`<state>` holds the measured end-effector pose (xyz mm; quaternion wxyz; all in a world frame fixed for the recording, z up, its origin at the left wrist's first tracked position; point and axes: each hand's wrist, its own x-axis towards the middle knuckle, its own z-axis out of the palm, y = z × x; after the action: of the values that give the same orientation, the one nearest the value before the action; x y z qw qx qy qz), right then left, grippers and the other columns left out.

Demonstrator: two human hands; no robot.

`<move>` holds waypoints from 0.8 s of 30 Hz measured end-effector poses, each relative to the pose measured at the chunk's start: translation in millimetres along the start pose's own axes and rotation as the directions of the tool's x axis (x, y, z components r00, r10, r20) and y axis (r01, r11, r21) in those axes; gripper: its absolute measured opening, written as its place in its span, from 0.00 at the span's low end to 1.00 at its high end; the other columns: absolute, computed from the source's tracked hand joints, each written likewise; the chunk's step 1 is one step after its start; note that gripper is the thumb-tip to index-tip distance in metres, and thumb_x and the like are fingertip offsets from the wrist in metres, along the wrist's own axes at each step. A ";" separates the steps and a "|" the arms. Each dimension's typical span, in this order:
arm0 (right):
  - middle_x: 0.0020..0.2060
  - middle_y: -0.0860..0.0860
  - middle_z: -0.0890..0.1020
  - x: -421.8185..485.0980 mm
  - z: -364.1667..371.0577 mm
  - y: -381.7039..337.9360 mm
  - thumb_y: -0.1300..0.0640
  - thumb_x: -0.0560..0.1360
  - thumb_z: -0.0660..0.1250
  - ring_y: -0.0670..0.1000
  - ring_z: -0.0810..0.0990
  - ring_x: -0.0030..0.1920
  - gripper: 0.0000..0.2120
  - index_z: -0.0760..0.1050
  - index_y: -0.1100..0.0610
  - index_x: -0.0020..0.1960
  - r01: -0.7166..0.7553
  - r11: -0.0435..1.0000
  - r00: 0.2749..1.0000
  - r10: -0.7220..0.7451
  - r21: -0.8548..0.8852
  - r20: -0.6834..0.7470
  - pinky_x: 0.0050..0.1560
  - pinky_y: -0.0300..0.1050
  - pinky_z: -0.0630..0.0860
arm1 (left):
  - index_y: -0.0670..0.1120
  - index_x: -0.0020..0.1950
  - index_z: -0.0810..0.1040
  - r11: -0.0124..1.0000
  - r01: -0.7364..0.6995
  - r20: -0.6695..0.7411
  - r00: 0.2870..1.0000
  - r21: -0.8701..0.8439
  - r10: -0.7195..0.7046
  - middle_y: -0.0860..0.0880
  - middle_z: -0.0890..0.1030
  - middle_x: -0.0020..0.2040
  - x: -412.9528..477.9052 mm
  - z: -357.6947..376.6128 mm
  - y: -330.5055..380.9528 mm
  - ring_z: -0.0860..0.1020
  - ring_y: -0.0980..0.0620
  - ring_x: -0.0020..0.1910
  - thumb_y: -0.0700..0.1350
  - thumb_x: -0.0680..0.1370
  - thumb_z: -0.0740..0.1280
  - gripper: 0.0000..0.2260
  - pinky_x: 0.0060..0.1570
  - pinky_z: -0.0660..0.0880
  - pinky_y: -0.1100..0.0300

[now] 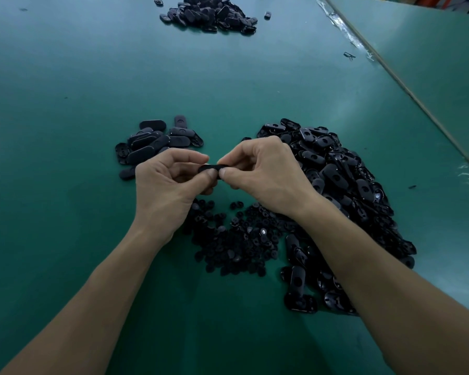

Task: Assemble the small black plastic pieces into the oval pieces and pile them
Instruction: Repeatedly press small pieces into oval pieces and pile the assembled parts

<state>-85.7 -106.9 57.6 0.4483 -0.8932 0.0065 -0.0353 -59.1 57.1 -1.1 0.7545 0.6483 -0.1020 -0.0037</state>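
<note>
Dozens of small black pieces (236,239) lie under your wrists. Just beyond, your left hand (168,180) and right hand (266,174) each pinch an end of one oval piece (213,168), between a left pile (157,142) and a bigger right heap (349,190).

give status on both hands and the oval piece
Left hand and right hand both pinching one oval piece. Small pieces heaped beneath. Nothing blocking.
</note>
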 end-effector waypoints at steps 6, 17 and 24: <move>0.40 0.42 0.84 3.2 -6.8 3.4 0.58 0.78 0.70 0.38 0.83 0.41 0.08 0.84 0.53 0.55 -0.059 0.992 0.998 0.062 -0.108 0.029 0.48 0.33 0.79 | 0.53 0.45 0.82 0.961 -0.138 -0.065 0.985 0.239 0.157 0.54 0.86 0.40 0.5 -2.5 0.8 0.84 0.52 0.38 0.36 0.73 0.76 0.11 0.43 0.82 0.58; 0.65 0.55 0.73 -7.4 -13.3 18.1 0.55 0.82 0.60 0.59 0.67 0.67 0.20 0.70 0.45 0.72 -0.220 0.639 0.957 0.289 -0.737 -0.036 0.66 0.54 0.67 | 0.49 0.54 0.85 0.744 -0.100 -0.148 0.954 0.660 0.260 0.60 0.81 0.40 10.5 -24.7 2.9 0.79 0.64 0.36 0.43 0.75 0.76 0.09 0.45 0.74 0.74; 0.63 0.55 0.74 -6.9 -16.0 13.1 0.55 0.79 0.63 0.60 0.69 0.66 0.19 0.72 0.46 0.69 -0.263 0.557 0.947 0.307 -0.788 -0.099 0.65 0.55 0.66 | 0.47 0.57 0.85 0.624 -0.080 -0.092 0.967 0.778 0.238 0.51 0.79 0.52 9.6 -25.3 2.1 0.78 0.47 0.50 0.43 0.74 0.77 0.12 0.53 0.75 0.58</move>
<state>-93.4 -127.2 56.3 0.0064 -0.9857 0.1544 0.0666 -45.9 80.9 -1.1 0.4108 0.8927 -0.0801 0.1673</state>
